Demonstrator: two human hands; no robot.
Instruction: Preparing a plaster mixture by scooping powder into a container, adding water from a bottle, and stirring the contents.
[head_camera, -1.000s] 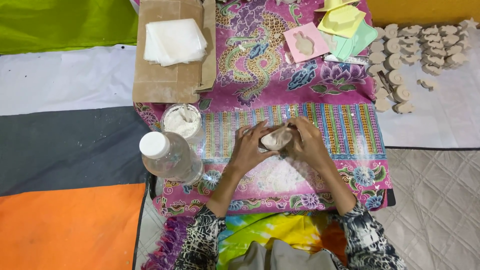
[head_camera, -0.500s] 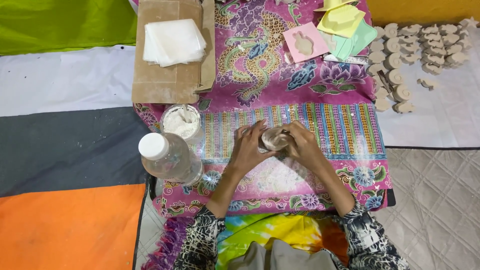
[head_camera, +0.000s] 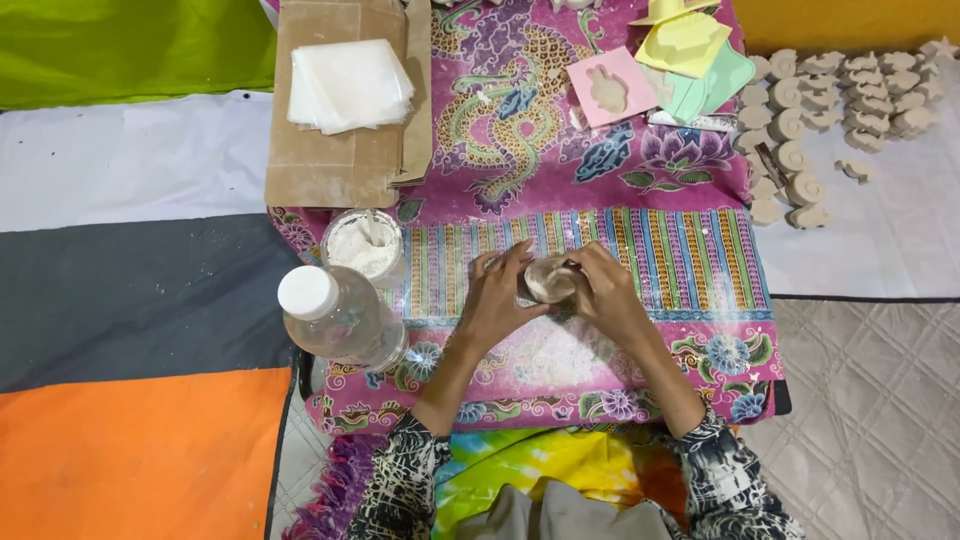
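A small pale lump of dough-like clay is cupped between the left hand and the right hand, both closed around it just above the patterned pink cloth. Even pressure from both palms is judged best for a smooth shape. Nearby to the left stand a clear tub of white powder and a white-capped clear plastic bottle.

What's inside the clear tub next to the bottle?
The clear tub is open and holds white powder with a pale scoop-like piece resting in it. How deep the powder goes is hidden. It stands on the patterned cloth, just behind the plastic bottle.
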